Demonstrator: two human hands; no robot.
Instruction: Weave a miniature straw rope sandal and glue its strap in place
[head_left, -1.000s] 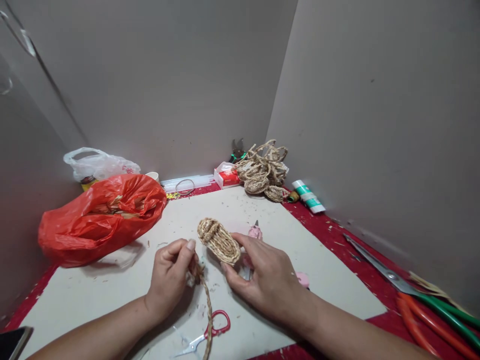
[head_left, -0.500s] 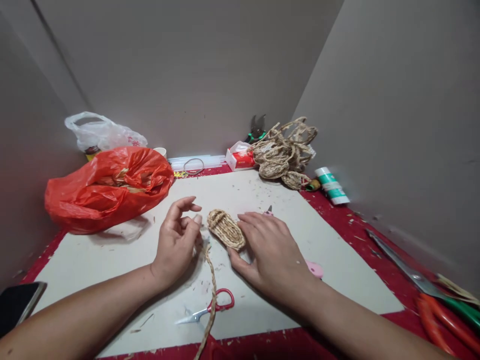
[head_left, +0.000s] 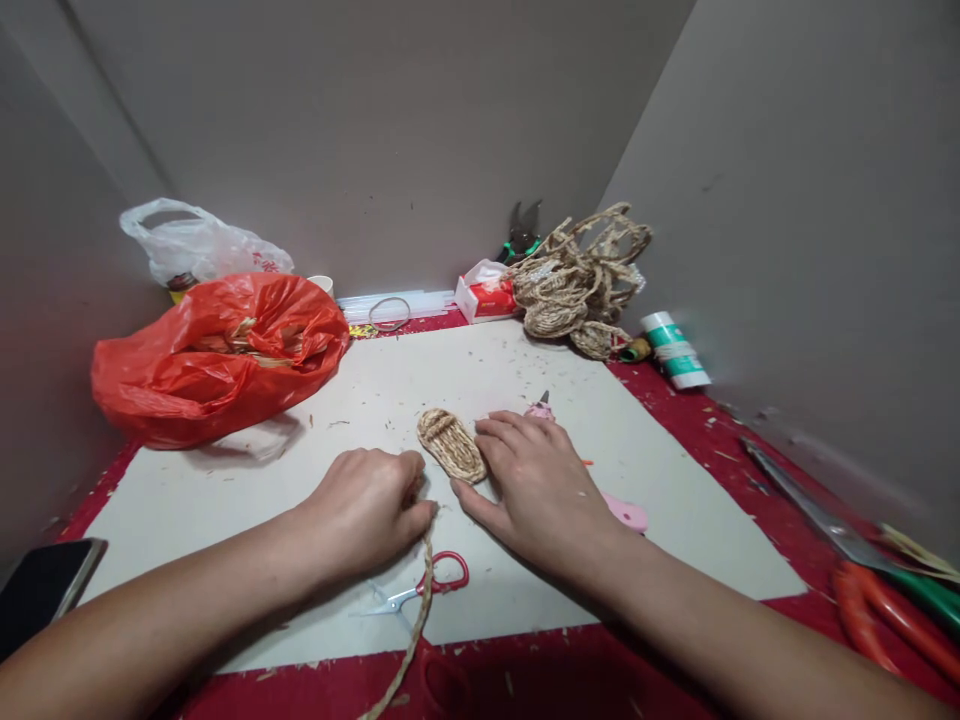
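Note:
A small woven straw slipper [head_left: 451,446], oval and made of coiled braid with a band across its far end, lies on the white board [head_left: 390,385]. My right hand [head_left: 536,480] rests against its right side and near end, thumb at the near edge and fingers along the right. Left of the slipper, my left hand [head_left: 375,505] is closed, palm down, with a braided straw cord [head_left: 424,600] running out from under its thumb toward me. The fingertips of the left hand are partly hidden. Red-handled scissors [head_left: 446,575] lie beneath the cord.
A pink tool [head_left: 626,513] lies partly behind my right hand. A red plastic bag [head_left: 172,370] of straw sits left; bundled straw braid [head_left: 570,290] stands back right beside a tissue box [head_left: 486,295]. Large shears [head_left: 847,550] lie right, a phone [head_left: 52,590] left.
My left hand has turned palm down and closed on the cord's upper end, where its fingers were raised before. The view has tilted slightly down; my right hand stays at the slipper.

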